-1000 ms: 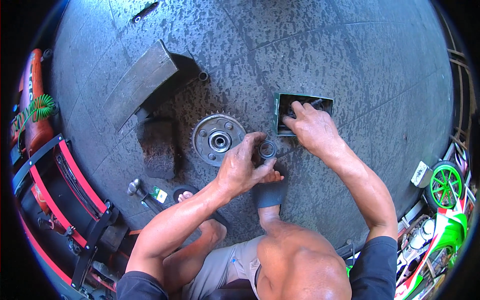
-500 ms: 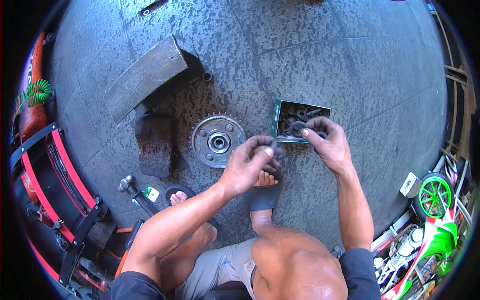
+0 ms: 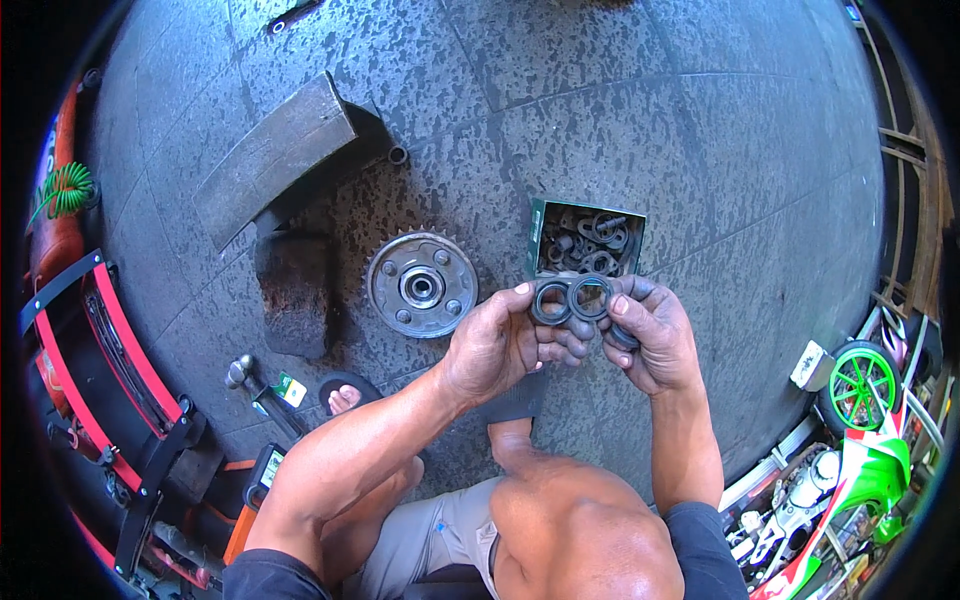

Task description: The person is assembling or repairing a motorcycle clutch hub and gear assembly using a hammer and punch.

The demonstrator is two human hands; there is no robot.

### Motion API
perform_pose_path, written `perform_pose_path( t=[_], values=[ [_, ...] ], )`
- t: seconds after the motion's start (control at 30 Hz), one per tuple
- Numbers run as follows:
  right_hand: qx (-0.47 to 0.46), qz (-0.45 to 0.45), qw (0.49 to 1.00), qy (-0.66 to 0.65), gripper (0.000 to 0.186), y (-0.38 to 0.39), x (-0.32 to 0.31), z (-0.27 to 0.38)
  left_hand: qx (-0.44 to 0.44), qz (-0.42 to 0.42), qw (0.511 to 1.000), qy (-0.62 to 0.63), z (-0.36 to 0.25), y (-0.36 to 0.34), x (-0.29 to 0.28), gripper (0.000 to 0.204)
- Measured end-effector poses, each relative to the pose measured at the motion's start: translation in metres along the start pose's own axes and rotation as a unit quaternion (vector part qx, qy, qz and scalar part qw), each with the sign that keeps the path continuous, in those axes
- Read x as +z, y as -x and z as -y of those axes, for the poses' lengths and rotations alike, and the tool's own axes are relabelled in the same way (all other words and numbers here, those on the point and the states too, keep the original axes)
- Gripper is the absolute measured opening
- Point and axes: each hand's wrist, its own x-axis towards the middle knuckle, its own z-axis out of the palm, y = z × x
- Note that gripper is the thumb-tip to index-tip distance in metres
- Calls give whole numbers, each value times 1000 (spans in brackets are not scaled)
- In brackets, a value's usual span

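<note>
In my left hand (image 3: 505,335), a black ring-shaped oil seal (image 3: 551,321) is pinched between thumb and fingers. My right hand (image 3: 650,335) grips a second, similar oil seal (image 3: 592,316), and the two rings meet edge to edge, faces up. Another dark round piece (image 3: 625,338) is tucked under my right fingers; its full shape is hidden. Just beyond both hands stands an open green box (image 3: 538,235) full of dark metal rings and small parts. To the left of my left hand, a toothed sprocket (image 3: 385,290) with a bearing in its hub lies flat on the floor.
A worn block (image 3: 295,300) and a long angled slab (image 3: 280,150) lie left of the sprocket, with a small ring (image 3: 398,155) beside the slab. A hammer (image 3: 255,385) rests near my left foot. Red-railed frame (image 3: 120,370) at left; a green-wheeled motorbike (image 3: 860,390) at right.
My right hand has come back from the box with an oil seal. My left hand has moved right and raised its seal against it. The view has shifted slightly.
</note>
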Motion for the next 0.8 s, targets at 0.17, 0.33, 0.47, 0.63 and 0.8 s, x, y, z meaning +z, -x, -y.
perform_pose_path(
  t=[0.17,0.33,0.47,0.63,0.8],
  values=[
    [7,38,999,-32,30,2,0,1,15,34,999,19,1,1,-4,59],
    [-33,37,998,-47,32,7,0,-2,67,-30,989,-132,-8,7,14,52],
    [-45,39,998,-34,34,10,1,-8,290,-90,839,-452,1,10,18,59],
    [-34,45,997,-60,35,13,4,-13,376,-71,714,-587,0,11,17,66],
    [-32,66,995,-62,35,15,-1,-16,366,-72,735,-565,2,16,19,68]
  ],
)
